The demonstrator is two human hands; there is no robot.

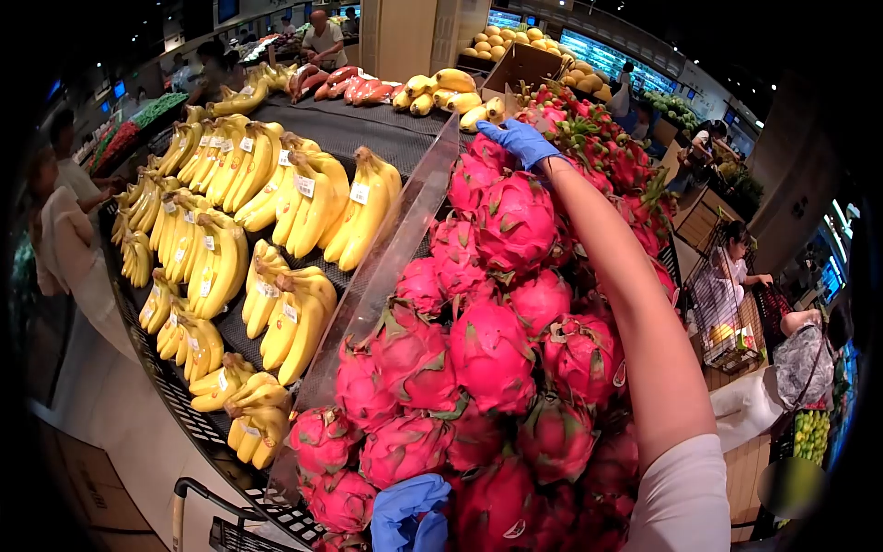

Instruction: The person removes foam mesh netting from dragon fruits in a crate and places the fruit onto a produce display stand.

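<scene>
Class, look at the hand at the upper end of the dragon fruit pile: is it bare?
No, the right hand wears a blue glove.

From the middle of the dragon fruits (494,357), the top is open, so hands could pass over. Fruits press together below. A see-through wall (382,276) blocks 10 o'clock; past it, 11 o'clock has room over the black mat (372,135). The right arm (635,308) blocks 3 o'clock, the left hand (409,513) 7 o'clock.

No text can be read: the white labels (304,187) on the bananas (315,221) and the sticker (515,529) on a low dragon fruit (497,497) are too small.
</scene>
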